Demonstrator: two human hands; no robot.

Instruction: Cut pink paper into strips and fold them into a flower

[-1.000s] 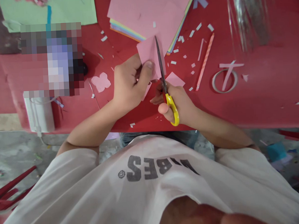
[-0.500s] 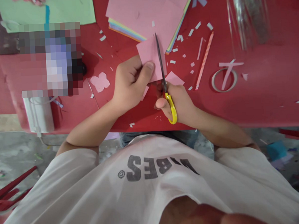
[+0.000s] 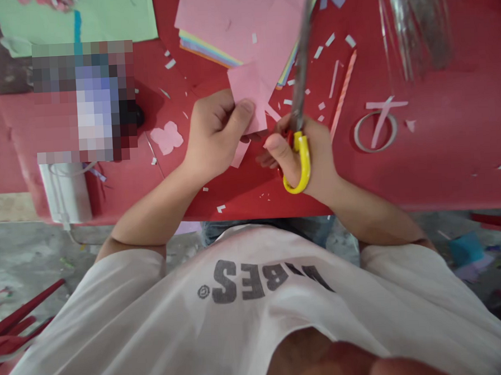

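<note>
My left hand pinches a small square of pink paper between thumb and fingers. My right hand grips yellow-handled scissors, with the thumb through the loop. The dark blades point up and blur with motion, off to the right of the pink square. Their tips reach over a stack of coloured paper sheets, with pink on top. A loose pink scrap lies under my left hand.
The red table is strewn with white paper snippets. On it are a pink flower cutout, a tape roll, a pink striped stick, clear plastic film, a green sheet and a white plug adapter.
The scissors have swung out of the pink square and tilted right, blades now clear of the paper. My right hand has shifted up and right. The pink square stays in my left hand.
</note>
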